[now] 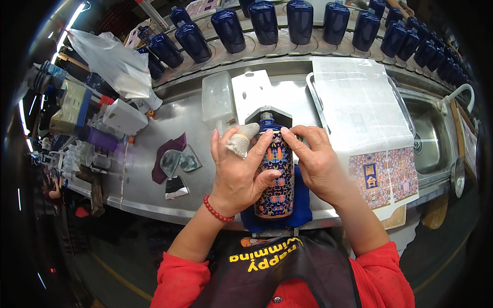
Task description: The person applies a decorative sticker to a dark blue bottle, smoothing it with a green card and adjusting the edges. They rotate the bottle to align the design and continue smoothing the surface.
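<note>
A dark blue bottle [280, 192] with a colourful floral wrap lies in front of me, neck pointing away, over a blue cloth [303, 203]. Its bare neck rests by a grey metal holder [282, 117]. My left hand [237, 172] grips the bottle's left side, fingertips at the shoulder where the wrap's upper edge sits. A whitish cloth finger cover [241, 141] is on one of its fingers. From the right, my right hand [316, 159] presses its fingertips on the same upper edge. The bottle's underside is hidden.
Printed floral sheets [382, 177] lie to the right, partly under white paper [359, 97], beside a sink [430, 138]. Several blue bottles [300, 23] stand on a conveyor behind. Dark scraps [167, 159] and a clear plastic container [216, 97] are left on the metal bench.
</note>
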